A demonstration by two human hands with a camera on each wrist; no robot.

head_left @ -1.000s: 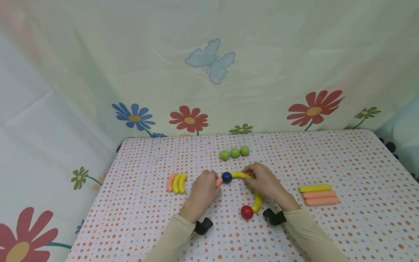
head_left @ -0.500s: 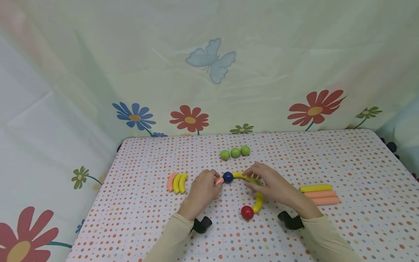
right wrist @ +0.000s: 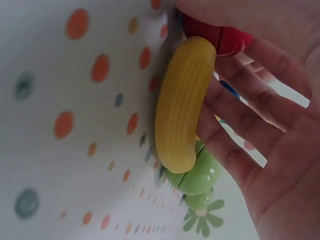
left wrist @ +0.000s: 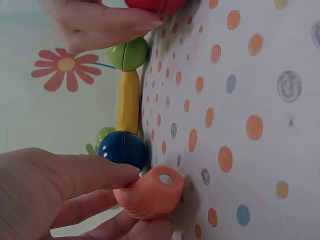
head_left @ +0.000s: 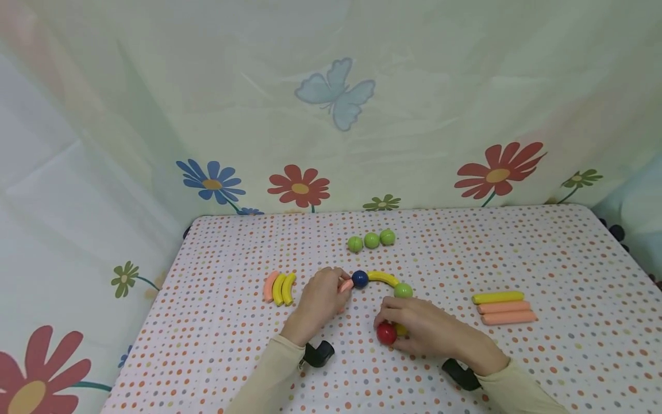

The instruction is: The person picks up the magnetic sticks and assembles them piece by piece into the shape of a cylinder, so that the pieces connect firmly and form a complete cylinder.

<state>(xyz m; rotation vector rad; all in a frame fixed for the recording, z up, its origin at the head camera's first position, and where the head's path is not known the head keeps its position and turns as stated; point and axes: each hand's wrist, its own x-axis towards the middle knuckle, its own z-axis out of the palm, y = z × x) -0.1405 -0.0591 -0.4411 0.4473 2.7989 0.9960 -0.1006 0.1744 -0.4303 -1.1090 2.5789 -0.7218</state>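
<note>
My left hand [head_left: 319, 299] pinches a curved peach toy rod [left wrist: 155, 192] with a shiny round metal disc in its end. Against the rod's far end sits a dark blue ball [head_left: 360, 279]. A curved yellow rod [head_left: 384, 276] runs from that ball to a green ball [head_left: 403, 291]. A second curved yellow rod [right wrist: 182, 105] leads from the green ball to a red ball [head_left: 386, 334], together forming an arc on the table. My right hand [head_left: 426, 328] holds the red ball between thumb and fingers, its palm hiding most of the second yellow rod in the head view.
Three green balls [head_left: 371, 240] stand in a row behind the arc. To the left lie a curved peach rod [head_left: 270, 286] and two curved yellow rods [head_left: 283, 290]. Straight rods, one yellow [head_left: 498, 297] and two peach [head_left: 508, 312], lie side by side at right on the dotted tablecloth [head_left: 548, 253].
My right hand has let go near the join of the yellow rods, uncovering the green ball, and come nearer to grip the red ball. The left hand has hardly moved.
</note>
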